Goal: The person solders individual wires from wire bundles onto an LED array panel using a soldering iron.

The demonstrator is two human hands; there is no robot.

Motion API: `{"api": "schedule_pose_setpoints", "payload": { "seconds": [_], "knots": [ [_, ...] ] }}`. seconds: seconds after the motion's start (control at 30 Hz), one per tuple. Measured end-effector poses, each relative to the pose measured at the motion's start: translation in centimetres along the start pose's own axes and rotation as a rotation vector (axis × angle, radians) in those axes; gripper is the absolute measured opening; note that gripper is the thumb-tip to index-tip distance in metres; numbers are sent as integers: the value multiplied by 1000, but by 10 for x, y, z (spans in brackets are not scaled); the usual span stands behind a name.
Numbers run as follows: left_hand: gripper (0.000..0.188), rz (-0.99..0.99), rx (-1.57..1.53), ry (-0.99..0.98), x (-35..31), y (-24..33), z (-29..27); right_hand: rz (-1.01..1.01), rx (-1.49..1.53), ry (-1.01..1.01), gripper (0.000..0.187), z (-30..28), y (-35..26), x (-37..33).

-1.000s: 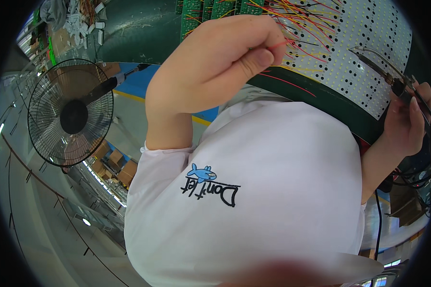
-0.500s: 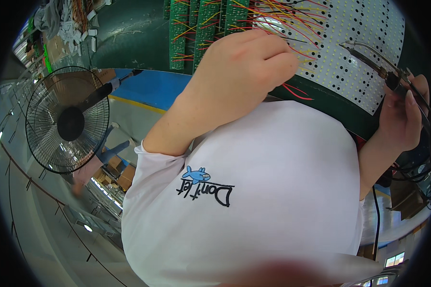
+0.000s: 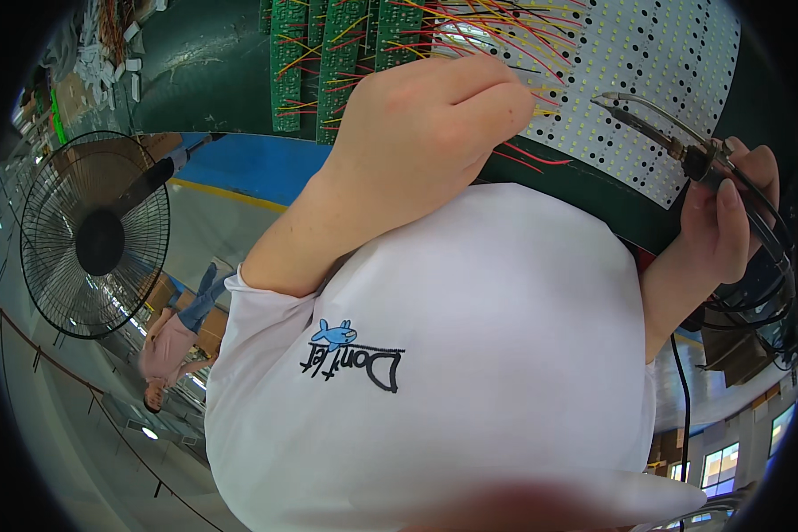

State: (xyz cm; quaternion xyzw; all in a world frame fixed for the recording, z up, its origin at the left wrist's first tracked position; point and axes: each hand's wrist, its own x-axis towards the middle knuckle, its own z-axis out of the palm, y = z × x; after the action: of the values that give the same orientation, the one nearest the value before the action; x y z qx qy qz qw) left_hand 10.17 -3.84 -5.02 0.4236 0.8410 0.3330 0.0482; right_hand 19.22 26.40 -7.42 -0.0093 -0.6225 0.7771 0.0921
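Note:
My left hand (image 3: pixel 443 133) is closed over the near edge of a white panel (image 3: pixel 634 146) dotted with small yellowish and black spots. Its fingertips are hidden, but red wires (image 3: pixel 541 162) stick out from beneath its fingers. A soldering iron (image 3: pixel 643 129) with a thin curved metal tube alongside is gripped in my right hand (image 3: pixel 727 208). Its tip points left over the panel, apart from my left hand. Several green circuit boards (image 3: pixel 341 66) lie in strips beyond my left hand. Red, yellow and black wires (image 3: pixel 505 27) run from them across the panel.
The dark green table (image 3: pixel 204 75) curves across the top. White pieces and wire bundles lie at its far left. A black fan (image 3: pixel 99 242) stands at left, with a person (image 3: pixel 170 346) behind it. Black cables (image 3: pixel 754 310) hang by my right hand.
The whole view has shifted, moving the scene leftward. The soldering iron's tip sits slightly nearer my left hand. My left hand stays closed, and the person behind the fan shows more fully.

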Motion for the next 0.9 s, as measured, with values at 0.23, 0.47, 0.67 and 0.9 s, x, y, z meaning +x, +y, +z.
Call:
{"api": "schedule_pose_setpoints", "payload": {
  "seconds": [0.23,0.47,0.67,0.9],
  "knots": [
    [24,40,-61,-58,-1,-10,-2,21,-8,43,22,4,0,1],
    [21,-40,-124,-42,3,-7,-4,2,-42,-24,24,12,-5,-3],
    [19,-55,-129,-8,5,-6,-3,11,-95,87,23,22,-2,-12],
    [17,-70,-138,11,6,-6,-5,-5,-163,118,32,30,-4,-13]
  ]
}}
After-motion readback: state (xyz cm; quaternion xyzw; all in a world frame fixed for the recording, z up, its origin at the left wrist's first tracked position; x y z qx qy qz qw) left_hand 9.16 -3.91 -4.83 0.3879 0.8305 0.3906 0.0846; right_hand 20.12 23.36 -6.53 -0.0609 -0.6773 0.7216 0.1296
